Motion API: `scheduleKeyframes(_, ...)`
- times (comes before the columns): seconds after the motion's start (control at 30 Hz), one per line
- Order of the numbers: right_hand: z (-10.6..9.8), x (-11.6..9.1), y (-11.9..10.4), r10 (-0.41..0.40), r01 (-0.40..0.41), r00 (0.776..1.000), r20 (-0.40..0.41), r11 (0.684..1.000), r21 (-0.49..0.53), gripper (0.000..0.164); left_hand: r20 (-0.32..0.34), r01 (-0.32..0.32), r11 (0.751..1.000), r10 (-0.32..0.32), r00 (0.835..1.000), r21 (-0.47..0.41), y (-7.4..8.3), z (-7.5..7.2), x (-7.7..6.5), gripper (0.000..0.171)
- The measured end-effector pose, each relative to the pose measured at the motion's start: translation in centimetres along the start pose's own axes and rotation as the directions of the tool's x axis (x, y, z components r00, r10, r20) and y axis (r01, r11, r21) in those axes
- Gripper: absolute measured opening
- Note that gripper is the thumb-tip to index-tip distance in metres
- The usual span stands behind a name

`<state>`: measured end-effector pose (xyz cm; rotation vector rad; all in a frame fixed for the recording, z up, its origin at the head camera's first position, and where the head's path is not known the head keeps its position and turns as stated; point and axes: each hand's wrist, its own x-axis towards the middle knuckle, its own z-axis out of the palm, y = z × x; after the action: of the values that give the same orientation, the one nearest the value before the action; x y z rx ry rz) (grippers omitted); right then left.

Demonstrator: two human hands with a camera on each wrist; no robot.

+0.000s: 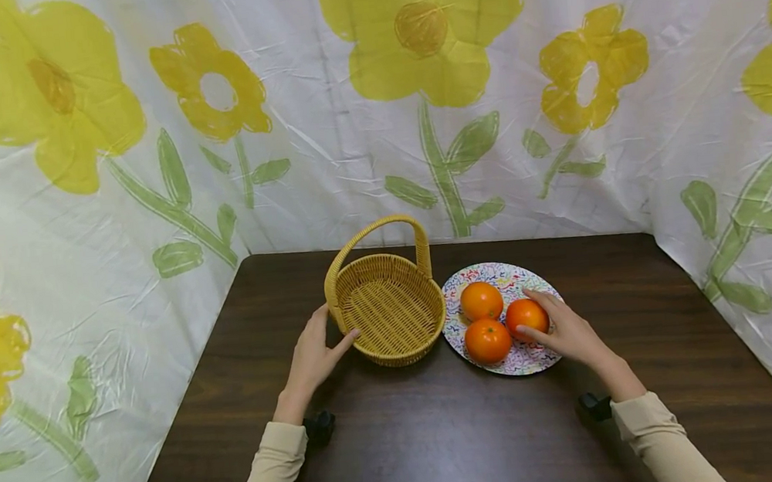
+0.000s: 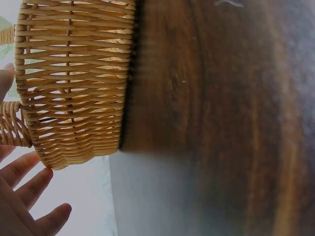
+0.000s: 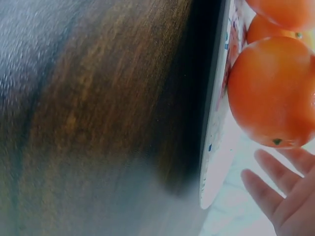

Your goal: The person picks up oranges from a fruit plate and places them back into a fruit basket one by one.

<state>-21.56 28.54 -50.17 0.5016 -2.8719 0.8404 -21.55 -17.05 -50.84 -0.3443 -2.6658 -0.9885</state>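
Note:
A woven basket [image 1: 393, 310] with a tall arched handle stands at the table's middle, and nothing lies inside it. My left hand [image 1: 315, 356] is at its left side, thumb spread toward the front rim. In the left wrist view, fairly straight fingers [image 2: 34, 189] reach the basket's wall [image 2: 78, 83] beside the handle's base. Three oranges sit on a round patterned plate [image 1: 459, 342] right of the basket. My right hand [image 1: 565, 328] spans the rightmost orange [image 1: 527, 315], thumb in front and fingers behind; the right wrist view shows loosely spread fingers [image 3: 273, 172] close by an orange [image 3: 273, 93].
The other two oranges, a rear one [image 1: 481, 301] and a front one [image 1: 488, 341], lie left of the right hand. All stands on a dark wooden table [image 1: 412, 440]. A white curtain [image 1: 323, 169] with yellow flowers hangs behind and along both sides.

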Motion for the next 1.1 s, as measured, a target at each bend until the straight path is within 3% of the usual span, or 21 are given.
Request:
scheduleKeyframes(0.37,0.0,0.2,-0.3,0.010,-0.008,1.000,-0.022,0.998,0.059,0.068,-0.001,-0.018,1.000,0.018,1.000,-0.009,-0.4,0.2,-0.3,0.075)
scheduleKeyframes(0.63,-0.2,0.1,-0.7,0.010,-0.006,0.999,-0.051,0.998,0.063,0.066,0.054,0.094,0.995,-0.091,0.994,-0.043,-0.4,0.3,-1.0,0.078)
scheduleKeyframes(1.1,-1.2,1.0,-1.6,0.010,0.006,0.983,-0.183,0.996,0.088,0.063,0.070,0.115,0.992,-0.112,0.991,-0.044,-0.4,0.5,-1.0,0.073)
